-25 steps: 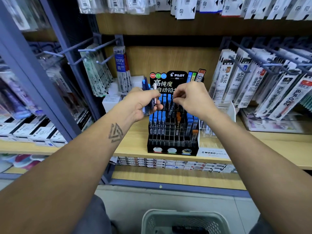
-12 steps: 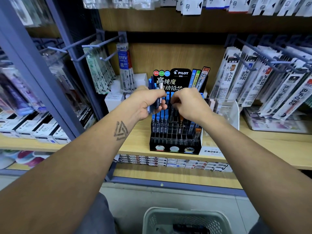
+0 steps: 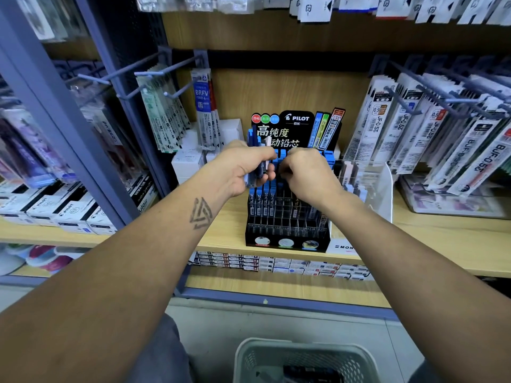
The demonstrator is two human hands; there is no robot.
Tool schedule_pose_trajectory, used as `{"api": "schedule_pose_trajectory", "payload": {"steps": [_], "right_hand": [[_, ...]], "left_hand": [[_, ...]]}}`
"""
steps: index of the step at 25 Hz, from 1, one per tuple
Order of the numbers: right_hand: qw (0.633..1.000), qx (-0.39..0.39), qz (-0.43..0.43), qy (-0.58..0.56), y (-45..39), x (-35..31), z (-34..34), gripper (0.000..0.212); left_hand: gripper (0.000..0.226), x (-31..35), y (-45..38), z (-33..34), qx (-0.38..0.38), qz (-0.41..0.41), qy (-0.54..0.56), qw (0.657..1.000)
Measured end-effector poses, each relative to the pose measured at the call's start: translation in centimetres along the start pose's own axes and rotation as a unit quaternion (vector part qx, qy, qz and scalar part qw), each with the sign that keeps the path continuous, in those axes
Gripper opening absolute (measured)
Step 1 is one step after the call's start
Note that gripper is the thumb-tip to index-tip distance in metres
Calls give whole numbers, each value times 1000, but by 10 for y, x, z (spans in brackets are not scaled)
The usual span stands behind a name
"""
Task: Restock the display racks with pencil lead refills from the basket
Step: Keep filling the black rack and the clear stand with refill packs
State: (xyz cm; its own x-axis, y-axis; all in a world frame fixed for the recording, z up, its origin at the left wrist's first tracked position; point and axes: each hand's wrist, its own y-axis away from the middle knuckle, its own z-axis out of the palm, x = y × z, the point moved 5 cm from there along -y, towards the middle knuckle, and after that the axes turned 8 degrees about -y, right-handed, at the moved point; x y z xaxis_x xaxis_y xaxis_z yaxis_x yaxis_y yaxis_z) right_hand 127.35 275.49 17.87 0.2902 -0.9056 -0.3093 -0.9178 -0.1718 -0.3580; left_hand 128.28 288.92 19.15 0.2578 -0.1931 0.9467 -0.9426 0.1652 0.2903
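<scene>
The black tiered plastic display rack with the printed header card stands on the wooden shelf and serves as the landmark. Its upper rows hold blue-capped lead refill cases, while many front slots look empty, so the restocking seems only partly done. Below the rack, on the floor, the pale perforated plastic basket still holds dark packs. The left hand, just left of the rack's upper rows, grips a small bundle of blue refill cases with curled fingers. The right hand hovers over the rack's middle rows, fingers curled downward; whether it pinches a case cannot be told.
</scene>
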Motion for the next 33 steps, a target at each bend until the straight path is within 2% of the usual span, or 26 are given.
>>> {"api": "schedule_pose_trajectory", "payload": {"steps": [3, 5, 7, 8, 9, 13, 17, 21, 24, 28, 31, 33], "right_hand": [[995, 33, 43, -87, 1, 3, -20, 17], [964, 71, 117, -229, 5, 8, -34, 14], [874, 58, 203, -437, 12, 14, -34, 10], [831, 40, 228, -506, 16, 14, -32, 10], [806, 30, 240, -540, 20, 15, -32, 11], [781, 36, 238, -576, 25, 26, -38, 14], [781, 55, 241, -574, 25, 31, -41, 21], [718, 38, 253, -648, 28, 27, -37, 22], [722, 14, 251, -645, 31, 25, -39, 12], [725, 81, 242, -640, 33, 56, -78, 11], [775, 139, 247, -565, 46, 87, -102, 17], [820, 152, 243, -495, 52, 102, -105, 11]], "left_hand": [[9, -4, -1, 4, -26, -9, -14, 1000], [6, -6, 1, 8, -58, -16, -25, 998], [5, -6, 4, 14, -93, -17, -31, 995], [5, -6, 7, 17, -110, -15, -33, 993], [9, -6, 9, 20, -124, -11, -37, 991], [22, -8, 10, 23, -148, -5, -51, 988], [20, -9, 7, 20, -138, -7, -30, 990], [19, -7, 5, 21, -109, 15, -24, 994], [24, -4, 8, 28, -113, 19, -12, 993], [36, 0, 8, 40, -123, 18, 17, 992], [44, 2, 4, 49, -123, 25, 28, 992], [50, 2, 1, 59, -127, 25, 38, 991]]}}
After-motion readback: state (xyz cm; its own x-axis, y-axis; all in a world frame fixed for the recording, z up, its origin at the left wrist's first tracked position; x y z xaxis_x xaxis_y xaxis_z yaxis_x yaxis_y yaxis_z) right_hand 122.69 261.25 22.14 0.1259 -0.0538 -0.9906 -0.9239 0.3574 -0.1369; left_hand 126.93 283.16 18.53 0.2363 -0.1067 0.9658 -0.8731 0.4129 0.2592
